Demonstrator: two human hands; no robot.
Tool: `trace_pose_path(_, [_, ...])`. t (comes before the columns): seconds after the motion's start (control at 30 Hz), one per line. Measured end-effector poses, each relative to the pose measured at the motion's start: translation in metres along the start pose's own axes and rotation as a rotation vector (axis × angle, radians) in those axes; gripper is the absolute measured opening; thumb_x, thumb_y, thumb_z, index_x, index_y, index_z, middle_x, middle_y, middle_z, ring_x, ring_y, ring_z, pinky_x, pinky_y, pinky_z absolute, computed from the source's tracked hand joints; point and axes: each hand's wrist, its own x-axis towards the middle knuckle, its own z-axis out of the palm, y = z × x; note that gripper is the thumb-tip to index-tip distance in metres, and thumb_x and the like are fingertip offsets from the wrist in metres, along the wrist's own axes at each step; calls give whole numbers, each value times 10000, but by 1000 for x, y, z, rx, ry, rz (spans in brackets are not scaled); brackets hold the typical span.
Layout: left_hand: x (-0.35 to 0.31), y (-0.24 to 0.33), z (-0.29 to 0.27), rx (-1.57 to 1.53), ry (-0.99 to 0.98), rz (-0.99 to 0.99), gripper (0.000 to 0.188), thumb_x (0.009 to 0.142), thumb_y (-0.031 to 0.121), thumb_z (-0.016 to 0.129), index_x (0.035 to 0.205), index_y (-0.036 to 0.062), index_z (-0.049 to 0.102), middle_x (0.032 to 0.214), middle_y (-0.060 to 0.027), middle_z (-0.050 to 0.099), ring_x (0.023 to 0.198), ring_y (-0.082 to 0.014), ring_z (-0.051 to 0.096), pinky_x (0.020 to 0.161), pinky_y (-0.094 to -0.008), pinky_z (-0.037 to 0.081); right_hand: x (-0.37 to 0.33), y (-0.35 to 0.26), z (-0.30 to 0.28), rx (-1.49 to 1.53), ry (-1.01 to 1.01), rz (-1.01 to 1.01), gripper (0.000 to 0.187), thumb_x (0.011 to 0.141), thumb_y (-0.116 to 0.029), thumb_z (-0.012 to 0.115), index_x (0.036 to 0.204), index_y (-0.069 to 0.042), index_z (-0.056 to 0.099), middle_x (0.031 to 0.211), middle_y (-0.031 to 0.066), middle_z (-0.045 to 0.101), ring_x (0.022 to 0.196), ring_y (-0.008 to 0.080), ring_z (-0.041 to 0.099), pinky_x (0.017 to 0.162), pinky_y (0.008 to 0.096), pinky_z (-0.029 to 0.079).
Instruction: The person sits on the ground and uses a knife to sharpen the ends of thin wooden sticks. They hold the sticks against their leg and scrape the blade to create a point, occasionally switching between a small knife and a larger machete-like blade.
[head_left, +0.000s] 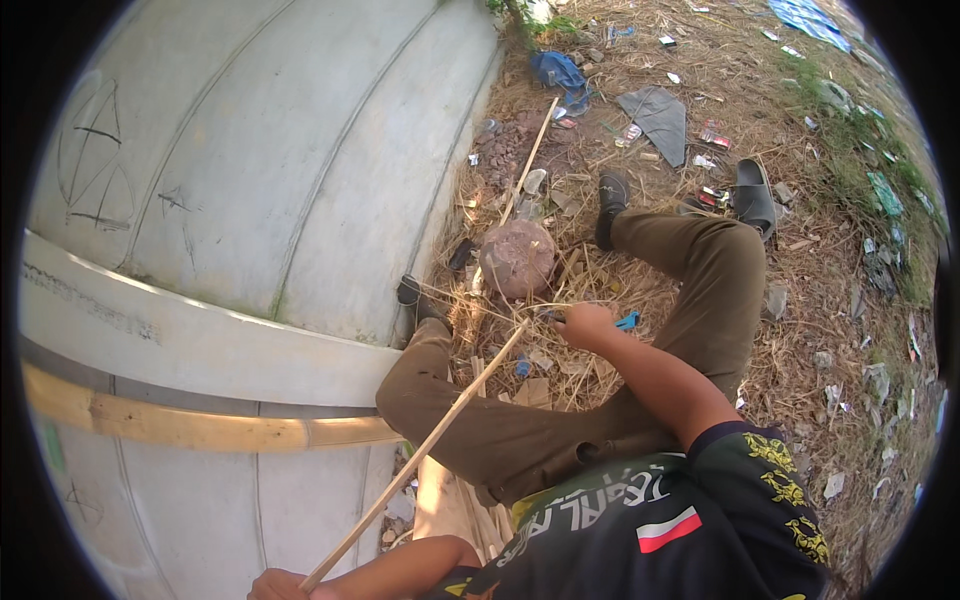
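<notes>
Right hand [585, 322] is closed on a small dark tool, probably a blade, at the top end of a long bamboo strip [430, 440] over the lap. Left hand [280, 585] grips the strip's low end at the frame's bottom edge. Risk: blade slips along the grain toward the olive trousers [500, 440], or the thin strip splits or snaps.

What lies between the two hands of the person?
In the head view, a long thin bamboo strip spans from left hand to right hand, crossing over the olive-trousered leg.
</notes>
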Motion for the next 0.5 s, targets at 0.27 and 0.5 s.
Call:
trace_pose_path(0.27, [-9,25,32,-1570,-187,-455,217,937,103,536,779,24,661,771,-119,672,738,-296,660,776,-521,542,-35,-68,-48,43,-155,-598,442,991,-504,558,993,-80,684,856,168,705,862,396,682,746,504,523])
trace_pose_path(0.5, [-4,-9,-24,-2926,-73,-516,293,959,211,542,706,64,561,663,-61,568,620,-220,546,667,-429,436,8,22,0,118,-82,213,506,1018,-459,522,1009,3,728,980,235,721,937,397,701,825,496,544])
